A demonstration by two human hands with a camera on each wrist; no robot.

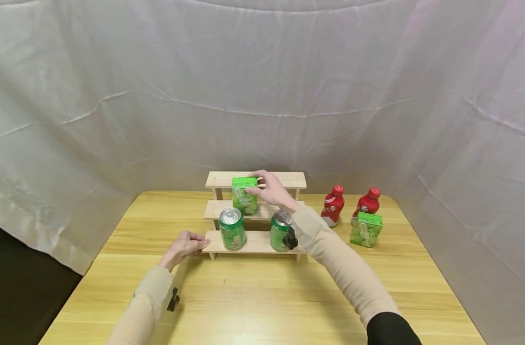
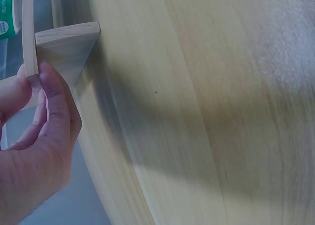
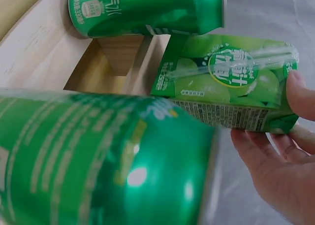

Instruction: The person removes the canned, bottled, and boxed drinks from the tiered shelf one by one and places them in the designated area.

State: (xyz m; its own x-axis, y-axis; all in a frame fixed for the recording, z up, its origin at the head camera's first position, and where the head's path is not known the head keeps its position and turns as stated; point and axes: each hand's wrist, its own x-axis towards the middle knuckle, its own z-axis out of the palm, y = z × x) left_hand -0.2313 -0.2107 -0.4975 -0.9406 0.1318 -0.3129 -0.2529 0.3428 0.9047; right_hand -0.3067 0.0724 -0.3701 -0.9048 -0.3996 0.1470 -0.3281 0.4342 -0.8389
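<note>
A three-tier wooden shelf (image 1: pixel 255 243) stands at the back middle of the table. My left hand (image 1: pixel 186 248) pinches the left end of its lowest board (image 2: pixel 29 38) between thumb and fingers. With thumb and fingertips my right hand (image 1: pixel 272 190) grips a green juice box (image 1: pixel 244 197) near its top, at the middle tier. The box is upright, its straw lying along the front (image 3: pixel 231 75). On the lowest tier stand two green soda cans, a left can (image 1: pixel 232 230) and a right can (image 1: pixel 279 232); the right one is partly hidden behind my right wrist.
To the right of the shelf are two red bottles, one nearer the shelf (image 1: pixel 333 207) and one farther right (image 1: pixel 367 203). A second green juice box (image 1: pixel 366 230) stands before the farther bottle. Grey curtain (image 1: pixel 262 96) surrounds the wooden table (image 1: pixel 245 297) behind and at the sides.
</note>
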